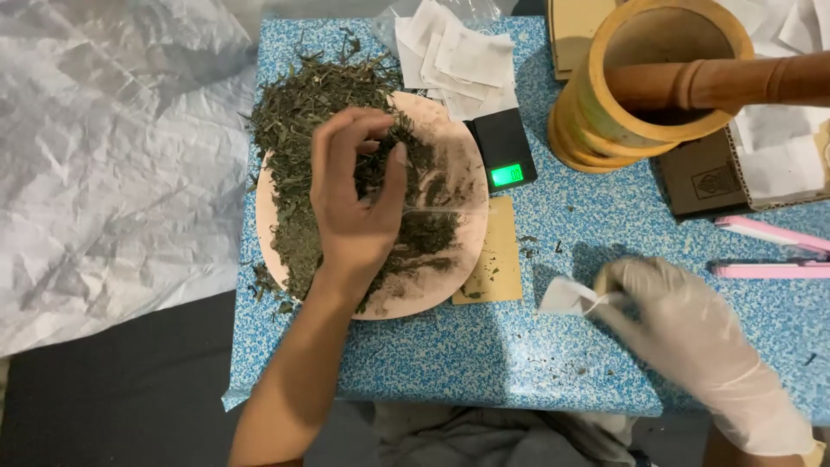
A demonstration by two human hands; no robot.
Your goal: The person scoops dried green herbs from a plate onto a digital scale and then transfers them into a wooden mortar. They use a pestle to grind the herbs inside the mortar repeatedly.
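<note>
— What is happening nearest the camera?

— The right hand, in a pale glove, is resting on the blue speckled bench, its grip closing in a pinch on a small white paper pouch and holding it up off the surface, seemingly to keep the mouth within reach.

— And the other hand?

— The bare left hand is curling over the pink plate, fingertips closing loosely on a tuft of the dried green leaves heaped there. The plate is catching most of the crumbs, though some are spilling past its rim.

— What is lying just beyond?

— A small black scale with a lit green display is sitting just beside the plate, handy to both hands. Farther back, a pile of white paper pouches is waiting, and a wooden mortar is standing with its pestle leaning across the rim. A pink tool is lying at the right edge.
</note>
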